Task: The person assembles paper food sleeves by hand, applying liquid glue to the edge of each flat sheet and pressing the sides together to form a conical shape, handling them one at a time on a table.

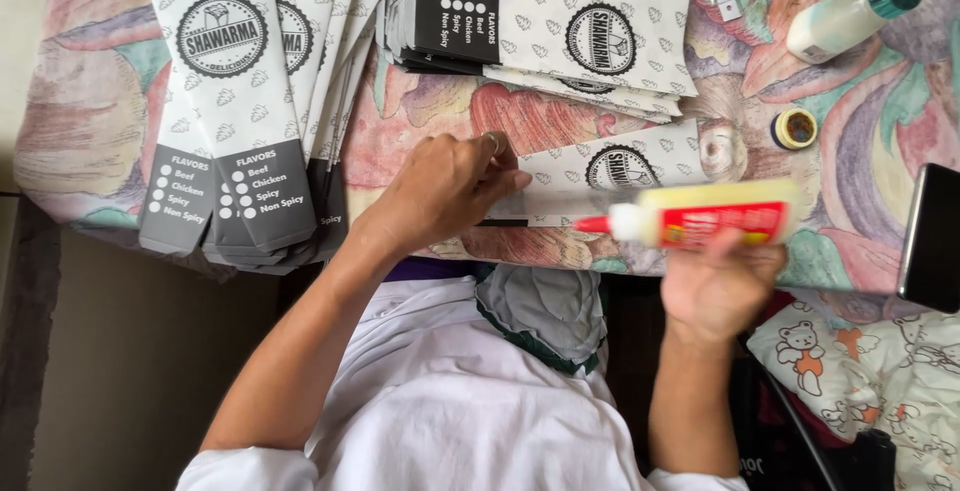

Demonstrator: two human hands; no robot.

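Note:
My left hand (445,191) presses on the end of a flat white paper sleeve (610,176) with a round black emblem, lying near the table's front edge. A ring shows on one finger. My right hand (720,281) grips a glue bottle (700,219) with a red label and red nozzle, held sideways just over the sleeve, nozzle pointing left toward my left hand.
A fanned stack of the same printed sleeves (250,101) lies at the left, another stack (550,41) at the top middle. A white bottle with a teal cap (850,13), a small tape roll (795,129) and a dark phone (932,236) sit at the right on the floral tablecloth (850,181).

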